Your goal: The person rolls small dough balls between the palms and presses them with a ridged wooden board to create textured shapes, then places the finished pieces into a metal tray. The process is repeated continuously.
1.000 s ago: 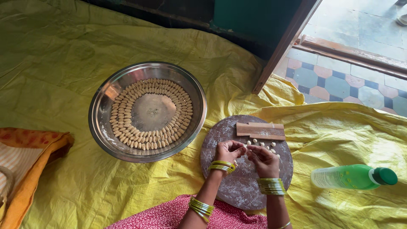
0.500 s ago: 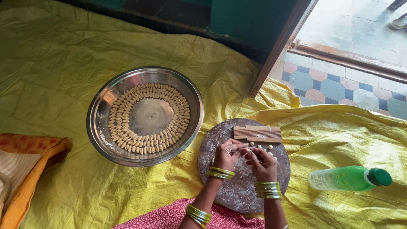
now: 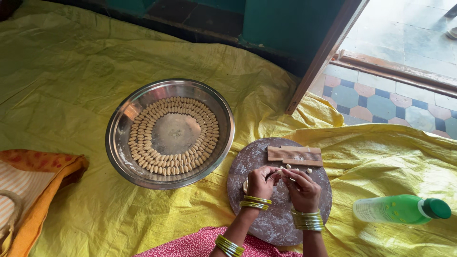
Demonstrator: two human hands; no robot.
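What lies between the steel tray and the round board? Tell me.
In the head view, only yellow sheet lies between the steel tray and the round board; the strip is narrow and creased. Both hands, left hand and right hand, are over the board.

Yellow plastic sheet (image 3: 71, 71) spread over the floor. Beyond it: teal wall (image 3: 290, 24), wooden door frame (image 3: 323, 57), patterned tiled floor (image 3: 376, 100), lit by daylight.
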